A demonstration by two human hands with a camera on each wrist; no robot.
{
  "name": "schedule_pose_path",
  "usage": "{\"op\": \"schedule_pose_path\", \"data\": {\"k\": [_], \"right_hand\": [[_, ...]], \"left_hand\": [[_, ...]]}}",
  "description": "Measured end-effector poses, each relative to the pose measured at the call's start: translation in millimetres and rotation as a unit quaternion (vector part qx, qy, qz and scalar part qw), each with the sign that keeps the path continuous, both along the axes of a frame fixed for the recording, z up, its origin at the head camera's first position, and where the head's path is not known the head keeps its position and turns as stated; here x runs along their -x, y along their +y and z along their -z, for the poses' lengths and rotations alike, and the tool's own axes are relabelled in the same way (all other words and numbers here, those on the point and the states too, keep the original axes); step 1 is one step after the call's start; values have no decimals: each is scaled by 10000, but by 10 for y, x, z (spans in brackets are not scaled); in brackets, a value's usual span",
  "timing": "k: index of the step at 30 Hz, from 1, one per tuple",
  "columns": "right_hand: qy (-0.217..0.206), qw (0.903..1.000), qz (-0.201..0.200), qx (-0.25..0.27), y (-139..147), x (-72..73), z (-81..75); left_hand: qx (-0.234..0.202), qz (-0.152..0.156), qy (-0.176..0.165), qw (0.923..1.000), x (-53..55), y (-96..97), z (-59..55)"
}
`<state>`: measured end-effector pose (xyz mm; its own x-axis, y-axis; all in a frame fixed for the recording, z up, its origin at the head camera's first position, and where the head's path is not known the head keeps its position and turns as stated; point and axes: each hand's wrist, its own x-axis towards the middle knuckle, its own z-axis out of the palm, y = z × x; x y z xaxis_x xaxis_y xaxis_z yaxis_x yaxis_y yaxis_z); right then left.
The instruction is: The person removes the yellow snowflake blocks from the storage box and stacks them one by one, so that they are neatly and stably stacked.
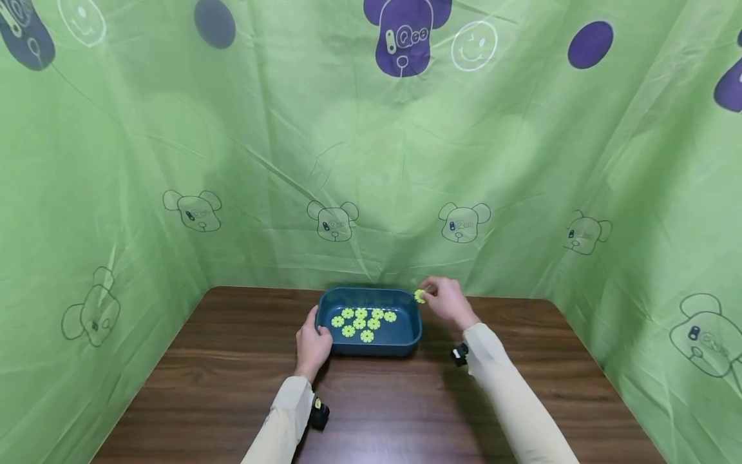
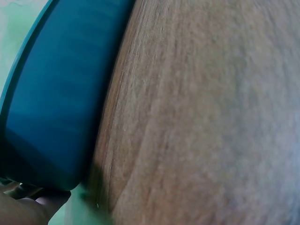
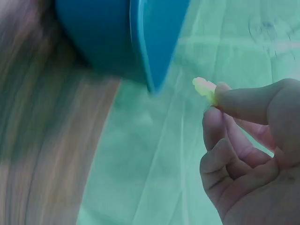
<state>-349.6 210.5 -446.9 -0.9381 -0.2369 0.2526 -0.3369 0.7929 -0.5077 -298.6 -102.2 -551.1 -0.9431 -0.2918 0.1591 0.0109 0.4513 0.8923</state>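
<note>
A dark blue plastic basin (image 1: 371, 350) stands on the table with several yellow-green flower-shaped pieces (image 1: 360, 323) lying flat on its bottom. My left hand (image 1: 312, 346) grips the basin's left end, thumb towards the near corner; in the left wrist view only part of that hand (image 2: 28, 208) shows beside the basin's wall (image 2: 61, 103). Just off the far right corner, my right hand (image 1: 447, 300) pinches one flower-shaped piece (image 1: 420, 296) between thumb and index finger. The right wrist view shows this piece (image 3: 205, 89) at the fingertips, apart from the basin's rim (image 3: 140, 47).
The basin and both hands are at the far part of a dark brown wooden table (image 1: 382, 412). A green curtain (image 1: 394, 167) printed with bear heads rises right behind the table's far edge and along both sides. Small black cameras (image 1: 460, 354) sit on both wrists.
</note>
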Motion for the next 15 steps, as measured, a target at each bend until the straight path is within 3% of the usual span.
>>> {"op": "schedule_pose_path", "data": {"k": [7,15], "right_hand": [[-328,9972,675,54,536,-53,-28],[-751,9875,1381,-105,1001,-145,239]], "left_hand": [[38,13,3,10000,7,-2,-15],[85,-16,-5,10000,3,6,-23]]}}
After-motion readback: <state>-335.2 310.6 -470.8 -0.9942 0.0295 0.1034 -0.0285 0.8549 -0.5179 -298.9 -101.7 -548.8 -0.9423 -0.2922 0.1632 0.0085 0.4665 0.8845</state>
